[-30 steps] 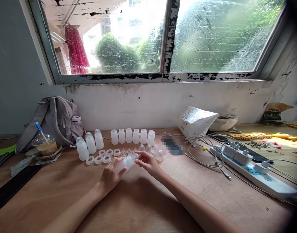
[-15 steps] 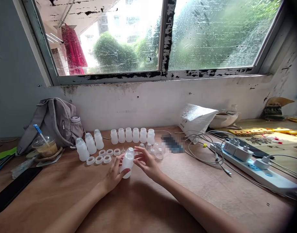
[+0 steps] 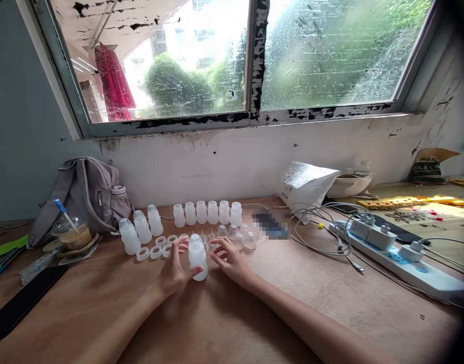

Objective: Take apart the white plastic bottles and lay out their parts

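The left forearm [image 3: 129, 318] and right forearm [image 3: 296, 316], both bare, slant inward over the desk [image 3: 330, 288], reaching toward its far edge. The left hand [image 3: 173, 270] stands with fingers raised and loosely bent, thumb stretched out toward the right hand [image 3: 230, 259]. That one lies lower, back upward, its fingers parted and curved inward. The two hands are apart, neither clenched, fingertips facing each other.

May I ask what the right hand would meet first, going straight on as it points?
The right hand would probably first meet the frosted bottle close beside it, though depth is unclear.
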### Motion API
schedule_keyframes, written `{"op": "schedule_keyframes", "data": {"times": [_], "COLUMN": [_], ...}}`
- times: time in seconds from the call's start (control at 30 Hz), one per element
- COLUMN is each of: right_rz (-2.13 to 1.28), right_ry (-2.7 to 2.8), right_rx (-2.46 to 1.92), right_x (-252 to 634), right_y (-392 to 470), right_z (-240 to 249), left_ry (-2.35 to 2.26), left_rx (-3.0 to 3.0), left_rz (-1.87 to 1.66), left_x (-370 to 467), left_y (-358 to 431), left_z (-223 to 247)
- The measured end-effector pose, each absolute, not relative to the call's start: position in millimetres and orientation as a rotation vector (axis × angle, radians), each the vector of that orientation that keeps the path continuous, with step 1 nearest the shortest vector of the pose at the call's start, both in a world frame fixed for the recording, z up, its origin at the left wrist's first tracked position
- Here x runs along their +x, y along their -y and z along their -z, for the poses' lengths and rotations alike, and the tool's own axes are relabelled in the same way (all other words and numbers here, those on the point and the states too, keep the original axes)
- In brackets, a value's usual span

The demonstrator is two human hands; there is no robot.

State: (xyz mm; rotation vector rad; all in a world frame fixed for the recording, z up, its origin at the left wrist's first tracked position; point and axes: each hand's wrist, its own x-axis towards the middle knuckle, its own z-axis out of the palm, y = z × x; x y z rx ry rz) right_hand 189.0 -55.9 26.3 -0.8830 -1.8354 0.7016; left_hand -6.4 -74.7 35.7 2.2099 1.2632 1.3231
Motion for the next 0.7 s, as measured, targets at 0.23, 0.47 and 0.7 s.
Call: {"op": "schedule_keyframes", "data": {"times": [0.23,0.47,0.7], "right_rz": [-0.662,-0.610,-0.548], "right_ry": [1.831,1.784,1.757], "right_rx": [-0.915,-0.949,-0.981], "right_x": [190,191,192], "right_y": [54,50,45], "right_z": [-23,-19,-16], "left_ry": [-1.165,-1.418,-1.937], "left_rx": [2.511,2.611,2.503], "left_rz": [-1.165,-1.041,-0.983], "left_x": [-6,-26,-64], "left_y": [72,33,-38], "left_z": [-100,-142,-167]}}
